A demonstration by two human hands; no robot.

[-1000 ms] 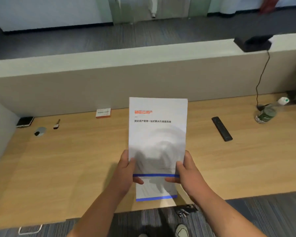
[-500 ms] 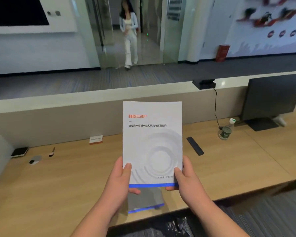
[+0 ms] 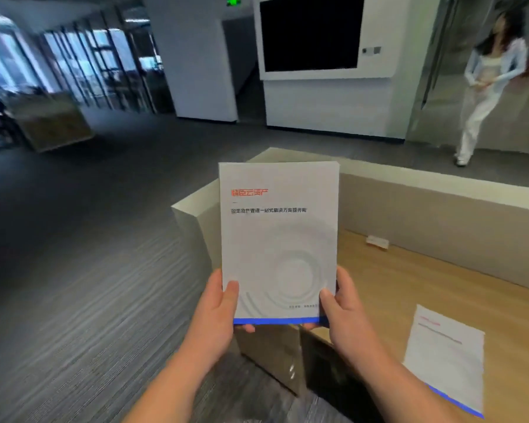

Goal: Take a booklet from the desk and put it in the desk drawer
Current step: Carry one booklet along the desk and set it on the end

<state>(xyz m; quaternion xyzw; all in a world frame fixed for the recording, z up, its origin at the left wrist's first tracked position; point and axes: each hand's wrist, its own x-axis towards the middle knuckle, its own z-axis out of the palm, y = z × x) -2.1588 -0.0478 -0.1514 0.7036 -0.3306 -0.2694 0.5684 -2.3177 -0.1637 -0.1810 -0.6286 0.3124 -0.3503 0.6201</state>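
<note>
Open-plan office is spreading out ahead of us, grey carpet (image 3: pixel 74 285) running off toward nine o'clock and the wooden desk (image 3: pixel 409 294) lying at three o'clock. We are holding the booklet (image 3: pixel 278 239) upright at dead centre, clear of the desk: our left hand (image 3: pixel 217 312) is pinching its lower left corner, thumb on the cover, and our right hand (image 3: pixel 345 312) is clamping the lower right corner likewise. So the pickup is looking done. Another booklet (image 3: pixel 446 355) is lying flat on the desk at four o'clock. Below our hands, at six o'clock, what may be the drawer unit (image 3: pixel 272 352) is showing, blurred; we cannot tell whether a drawer is open. Stowing is what's remaining.
</note>
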